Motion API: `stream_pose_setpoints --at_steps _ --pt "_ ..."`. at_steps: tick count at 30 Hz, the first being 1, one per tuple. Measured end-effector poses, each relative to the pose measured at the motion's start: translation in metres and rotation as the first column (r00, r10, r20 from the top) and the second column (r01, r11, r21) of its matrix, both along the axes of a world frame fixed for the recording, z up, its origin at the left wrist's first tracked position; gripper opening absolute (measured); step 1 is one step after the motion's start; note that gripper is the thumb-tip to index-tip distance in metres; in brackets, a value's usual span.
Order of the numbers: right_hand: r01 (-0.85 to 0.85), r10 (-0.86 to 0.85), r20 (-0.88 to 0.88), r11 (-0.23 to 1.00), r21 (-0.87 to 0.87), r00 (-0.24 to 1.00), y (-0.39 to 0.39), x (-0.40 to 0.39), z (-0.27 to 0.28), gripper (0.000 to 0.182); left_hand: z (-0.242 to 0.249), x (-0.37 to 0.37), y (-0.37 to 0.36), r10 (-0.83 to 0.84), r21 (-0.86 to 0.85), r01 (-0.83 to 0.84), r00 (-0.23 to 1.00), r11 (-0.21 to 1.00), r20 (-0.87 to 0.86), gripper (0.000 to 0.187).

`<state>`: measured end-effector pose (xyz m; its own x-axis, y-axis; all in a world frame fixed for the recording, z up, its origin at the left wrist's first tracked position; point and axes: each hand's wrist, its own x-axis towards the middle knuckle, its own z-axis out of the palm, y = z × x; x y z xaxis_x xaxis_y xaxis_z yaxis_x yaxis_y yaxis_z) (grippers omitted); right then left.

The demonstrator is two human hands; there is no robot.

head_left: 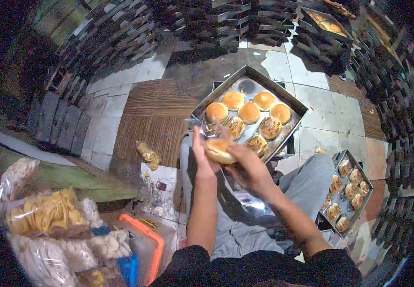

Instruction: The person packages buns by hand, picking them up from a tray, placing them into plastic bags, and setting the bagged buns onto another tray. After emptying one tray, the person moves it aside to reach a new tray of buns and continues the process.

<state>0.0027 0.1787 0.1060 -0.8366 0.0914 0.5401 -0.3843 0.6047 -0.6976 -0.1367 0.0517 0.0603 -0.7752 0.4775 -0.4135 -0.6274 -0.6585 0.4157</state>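
A round golden bun (220, 152) is between my two hands, above my lap and by the near corner of a metal tray (294, 93). My right hand (251, 165) grips the bun from the right, slightly blurred. My left hand (204, 158) supports its left side, fingers pointing up along a clear plastic bag (211, 129) with dark print. On the tray, several bare buns, one of them a golden bun (249, 113), lie toward the back. Nearer me are buns in printed clear bags, such as a bagged bun (270, 127).
At right, a second tray (365, 184) holds several bagged buns. At left lie big clear bags of yellowish pieces (49, 210) and an orange crate rim (156, 253). A small bag (148, 155) rests on the floor. Top right, a person's hand (339, 7) is near another tray (326, 23).
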Motion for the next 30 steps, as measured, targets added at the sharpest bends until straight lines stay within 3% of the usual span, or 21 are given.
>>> stream_pose_setpoints --at_steps 1,3,5,6,9,10,12,13,14,15,17,19,20,21,22,23,24,25,27,28,30 --pt "-0.003 0.003 -0.001 1.0 -0.001 1.0 -0.002 0.0 -0.009 0.056 0.011 0.002 0.0 -0.115 0.086 0.114 0.993 0.99 0.006 0.07" --pt "-0.033 0.031 0.013 0.973 0.229 0.999 -0.001 -0.001 -0.023 0.055 0.012 0.021 0.014 -0.02 0.037 0.023 0.996 0.999 -0.087 0.069" --pt "0.01 -0.024 0.06 0.975 0.221 0.998 -0.005 -0.012 -0.023 0.054 -0.007 0.039 0.037 0.155 -0.007 -0.162 0.956 0.987 -0.248 0.064" --pt "0.062 -0.09 0.111 0.971 0.232 0.99 -0.007 -0.019 -0.025 0.054 -0.001 0.05 0.045 0.167 -0.181 -0.23 0.937 0.956 -0.305 0.059" --pt "0.089 -0.132 0.166 0.966 0.241 0.977 -0.013 -0.023 -0.025 0.048 -0.025 0.035 0.032 0.105 -0.081 -0.13 0.959 0.988 -0.264 0.058" --pt "0.067 -0.087 0.255 0.994 0.084 0.963 -0.015 -0.021 -0.011 0.039 -0.03 0.028 0.021 0.052 0.052 -0.042 0.973 0.998 -0.223 0.057" --pt "0.075 0.021 0.462 0.979 -0.189 0.887 -0.017 -0.023 -0.007 0.022 -0.032 0.029 0.028 0.061 0.051 -0.052 0.979 0.997 -0.192 0.058" --pt "0.084 0.015 0.475 0.979 -0.186 0.88 -0.017 -0.02 -0.006 0.022 -0.03 0.031 0.03 0.07 0.043 -0.063 0.983 0.997 -0.169 0.059" --pt "-0.065 0.242 0.523 0.94 -0.334 0.817 -0.013 -0.015 -0.002 0.019 -0.046 0.026 0.032 0.021 0.235 -0.013 0.999 0.972 -0.032 0.061" --pt "-0.198 0.46 0.521 0.854 -0.481 0.719 -0.008 -0.014 0.004 0.017 -0.042 0.02 0.03 0.017 0.239 -0.008 0.999 0.971 -0.035 0.061" --pt "-0.545 0.903 0.43 0.36 -0.758 -0.003 0.007 -0.01 0.03 0.021 -0.027 0.011 0.014 0.123 0.061 -0.12 0.991 0.991 -0.057 0.058" --pt "-0.463 0.941 0.339 0.294 -0.836 -0.014 0.007 -0.005 0.027 0.023 -0.015 0.005 0.002 0.124 0.181 -0.098 0.983 0.979 -0.133 0.062" --pt "-0.32 0.737 0.5 0.659 -0.681 0.455 0.005 -0.009 0.018 0.024 -0.006 0.011 0.001 0.127 0.197 -0.092 0.976 0.976 -0.174 0.064" --pt "-0.011 0.312 0.53 0.869 -0.495 0.788 0.001 -0.014 0.01 0.024 0.0 0.018 0.0 0.125 0.211 -0.078 0.967 0.974 -0.221 0.066" --pt "-0.011 0.106 0.3 0.953 -0.302 0.948 -0.011 -0.023 0.005 0.025 -0.007 0.028 0.003 0.132 0.105 -0.11 0.964 0.988 -0.232 0.067" --pt "-0.023 0.169 0.506 0.96 -0.281 0.846 -0.023 -0.018 0.009 0.026 -0.026 0.034 0.01 0.142 0.008 -0.144 0.958 0.99 -0.251 0.069" --pt "-0.096 0.223 0.514 0.96 -0.262 0.828 -0.031 -0.006 0.01 0.027 -0.052 0.027 0.011 0.118 0.327 -0.113 0.993 0.938 0.004 0.055" --pt "-0.163 0.268 0.519 0.957 -0.24 0.811 -0.036 0.004 0.008 0.027 -0.012 0.037 -0.003 0.117 0.023 -0.114 0.966 0.993 -0.232 0.065" --pt "-0.644 0.777 0.405 0.627 -0.438 0.482 -0.032 0.033 0.018 0.03 0.013 0.026 -0.022 0.212 0.083 -0.196 0.92 0.977 -0.33 0.056" --pt "-0.646 0.767 0.398 0.64 -0.415 0.504 -0.025 0.037 0.02 0.03 0.03 0.022 -0.033 0.26 0.1 -0.244 0.943 0.965 -0.208 0.052" --pt "-0.561 0.652 0.461 0.756 -0.338 0.602 -0.014 0.04 0.025 0.022 0.029 0.014 -0.053 0.16 0.244 -0.097 0.954 0.965 -0.253 0.053"
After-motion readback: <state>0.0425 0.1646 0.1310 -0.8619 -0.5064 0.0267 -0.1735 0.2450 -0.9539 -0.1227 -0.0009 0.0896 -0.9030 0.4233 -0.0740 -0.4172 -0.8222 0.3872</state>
